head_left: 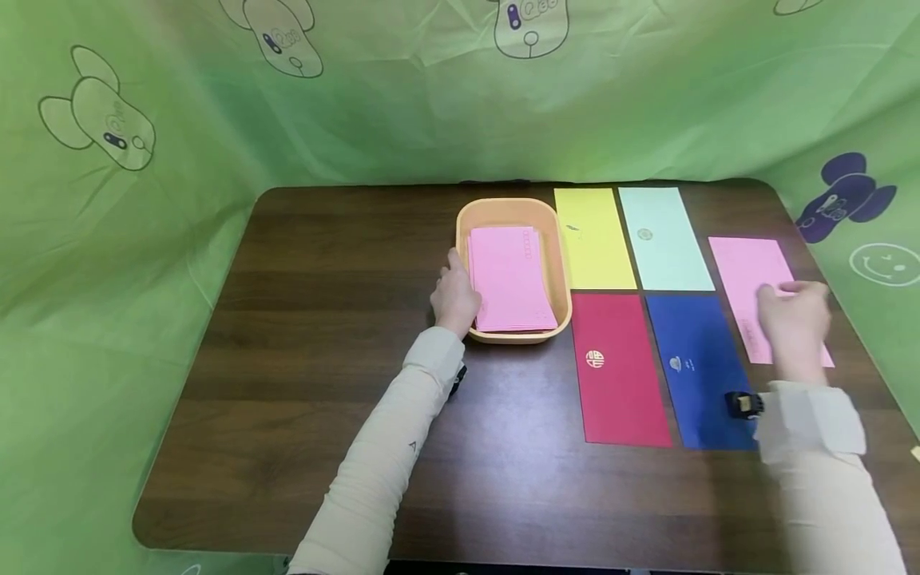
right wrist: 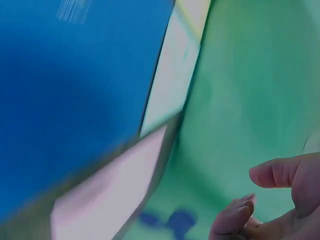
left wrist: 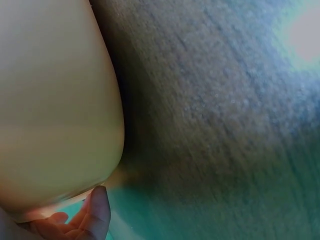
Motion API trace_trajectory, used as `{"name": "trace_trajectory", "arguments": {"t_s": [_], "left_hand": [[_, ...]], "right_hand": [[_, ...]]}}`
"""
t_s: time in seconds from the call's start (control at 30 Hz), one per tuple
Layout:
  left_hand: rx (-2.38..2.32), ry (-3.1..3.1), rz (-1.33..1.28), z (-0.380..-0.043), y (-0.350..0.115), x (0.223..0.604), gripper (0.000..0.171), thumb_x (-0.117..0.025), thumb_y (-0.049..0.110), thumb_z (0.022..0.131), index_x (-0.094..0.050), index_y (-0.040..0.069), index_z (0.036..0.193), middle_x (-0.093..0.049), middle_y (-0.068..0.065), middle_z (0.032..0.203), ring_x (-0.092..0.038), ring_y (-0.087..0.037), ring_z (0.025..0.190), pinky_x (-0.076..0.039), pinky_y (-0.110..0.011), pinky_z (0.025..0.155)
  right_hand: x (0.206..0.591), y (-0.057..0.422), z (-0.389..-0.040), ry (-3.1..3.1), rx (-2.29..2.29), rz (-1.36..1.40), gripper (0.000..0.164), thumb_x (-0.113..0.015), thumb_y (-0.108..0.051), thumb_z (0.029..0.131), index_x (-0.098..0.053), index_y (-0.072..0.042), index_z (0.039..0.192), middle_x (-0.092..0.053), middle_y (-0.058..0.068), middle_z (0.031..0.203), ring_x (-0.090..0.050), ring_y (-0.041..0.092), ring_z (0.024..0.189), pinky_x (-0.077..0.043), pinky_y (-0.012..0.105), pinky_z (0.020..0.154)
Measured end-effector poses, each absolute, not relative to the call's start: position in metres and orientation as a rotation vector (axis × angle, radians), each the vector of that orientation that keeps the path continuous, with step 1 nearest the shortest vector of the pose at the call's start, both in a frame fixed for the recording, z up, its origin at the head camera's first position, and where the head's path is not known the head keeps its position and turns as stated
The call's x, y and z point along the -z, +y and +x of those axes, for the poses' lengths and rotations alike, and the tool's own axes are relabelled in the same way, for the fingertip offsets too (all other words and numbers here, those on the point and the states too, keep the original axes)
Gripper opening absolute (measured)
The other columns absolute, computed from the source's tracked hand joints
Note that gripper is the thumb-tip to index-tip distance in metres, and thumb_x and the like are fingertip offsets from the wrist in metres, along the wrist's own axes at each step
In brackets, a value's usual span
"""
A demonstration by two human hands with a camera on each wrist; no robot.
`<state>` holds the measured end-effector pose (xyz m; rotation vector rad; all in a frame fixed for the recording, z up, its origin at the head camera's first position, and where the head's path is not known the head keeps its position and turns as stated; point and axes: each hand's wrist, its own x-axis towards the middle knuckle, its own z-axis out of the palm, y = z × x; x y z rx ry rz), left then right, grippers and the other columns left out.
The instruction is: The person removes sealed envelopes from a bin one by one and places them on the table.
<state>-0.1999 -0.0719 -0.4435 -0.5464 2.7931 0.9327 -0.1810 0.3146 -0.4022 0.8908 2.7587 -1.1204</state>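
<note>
My left hand [head_left: 455, 297] grips the left side of a peach plastic tub [head_left: 515, 206]. In the left wrist view, fingers [left wrist: 98, 210] curl at the edge of the tub wall [left wrist: 60, 110]. A stack of pink envelopes [head_left: 506, 279] lies inside the tub. Over a single pink envelope [head_left: 740, 267] at the table's right side hovers my right hand [head_left: 796, 323]. The right wrist view shows its thumb [right wrist: 272, 172] and fingers apart with nothing between them; that pink envelope [right wrist: 112, 190] lies beyond.
Left of the pink envelope, a yellow envelope [head_left: 592, 255] and a pale mint envelope [head_left: 668, 259] lie in the back row. A red envelope [head_left: 621, 399] and a blue envelope [head_left: 690, 331] lie in front. Green cloth [head_left: 431, 120] hangs behind the brown table [head_left: 323, 335].
</note>
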Motion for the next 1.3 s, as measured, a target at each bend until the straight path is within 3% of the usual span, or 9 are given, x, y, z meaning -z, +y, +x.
{"name": "trace_trajectory", "arguments": {"t_s": [0.17, 0.3, 0.47, 0.63, 0.8, 1.03, 1.3], "left_hand": [[-0.912, 2.782, -0.561, -0.2, -0.069, 0.442, 0.074, -0.063, 0.009, 0.088, -0.018, 0.013, 0.148, -0.049, -0.018, 0.13, -0.057, -0.031, 0.113, -0.048, -0.047, 0.094], [-0.896, 2.767, -0.587, -0.201, -0.069, 0.441, 0.076, -0.063, 0.01, 0.088, -0.017, 0.014, 0.148, -0.048, -0.017, 0.132, -0.056, -0.031, 0.115, -0.047, -0.047, 0.096], [-0.903, 2.763, -0.592, -0.202, -0.071, 0.442, 0.076, -0.062, 0.01, 0.089, -0.016, 0.014, 0.148, -0.049, -0.018, 0.13, -0.056, -0.032, 0.114, -0.047, -0.048, 0.096], [-0.915, 2.758, -0.58, -0.203, -0.071, 0.441, 0.076, -0.062, 0.009, 0.089, -0.016, 0.014, 0.149, -0.048, -0.018, 0.131, -0.056, -0.033, 0.116, -0.047, -0.048, 0.097], [-0.904, 2.758, -0.574, -0.202, -0.07, 0.44, 0.075, -0.061, 0.008, 0.089, -0.016, 0.014, 0.149, -0.048, -0.018, 0.131, -0.056, -0.032, 0.116, -0.047, -0.048, 0.097], [-0.903, 2.749, -0.571, -0.202, -0.069, 0.439, 0.074, -0.061, 0.009, 0.09, -0.016, 0.014, 0.149, -0.047, -0.019, 0.134, -0.055, -0.033, 0.117, -0.047, -0.048, 0.097], [-0.887, 2.756, -0.567, -0.201, -0.07, 0.44, 0.074, -0.06, 0.009, 0.091, -0.015, 0.014, 0.149, -0.047, -0.02, 0.135, -0.058, -0.033, 0.115, -0.048, -0.048, 0.097]], "right_hand": [[0.406, 0.248, -0.181, 2.877, 1.07, 0.525, 0.045, -0.036, -0.031, 0.096, -0.043, 0.005, 0.121, -0.056, 0.026, 0.108, -0.054, 0.026, 0.079, -0.04, 0.03, 0.062], [0.408, 0.2, -0.182, 2.882, 1.072, 0.319, 0.047, -0.035, -0.037, 0.098, -0.044, 0.005, 0.119, -0.059, 0.027, 0.104, -0.056, 0.034, 0.083, -0.04, 0.033, 0.065], [0.415, 0.157, -0.191, 2.825, 1.02, 0.216, 0.049, -0.038, -0.045, 0.098, -0.045, 0.001, 0.114, -0.056, 0.019, 0.093, -0.054, 0.03, 0.078, -0.039, 0.033, 0.064], [0.423, 0.131, -0.199, 2.759, 0.89, 0.152, 0.057, -0.04, -0.051, 0.095, -0.043, -0.001, 0.124, -0.059, 0.019, 0.096, -0.054, 0.029, 0.081, -0.039, 0.033, 0.065], [0.426, 0.117, -0.203, 2.774, 0.743, 0.095, 0.056, -0.037, -0.037, 0.094, -0.038, -0.002, 0.137, -0.062, 0.025, 0.109, -0.058, 0.033, 0.088, -0.044, 0.042, 0.071], [0.43, 0.108, -0.204, 2.845, 0.54, 0.065, 0.037, -0.04, -0.023, 0.094, -0.043, 0.001, 0.122, -0.063, 0.027, 0.1, -0.064, 0.041, 0.091, -0.048, 0.05, 0.069], [0.432, 0.1, -0.205, 2.808, 0.535, 0.154, 0.036, -0.042, -0.017, 0.091, -0.039, -0.002, 0.124, -0.063, 0.026, 0.101, -0.063, 0.04, 0.092, -0.047, 0.048, 0.07]]}}
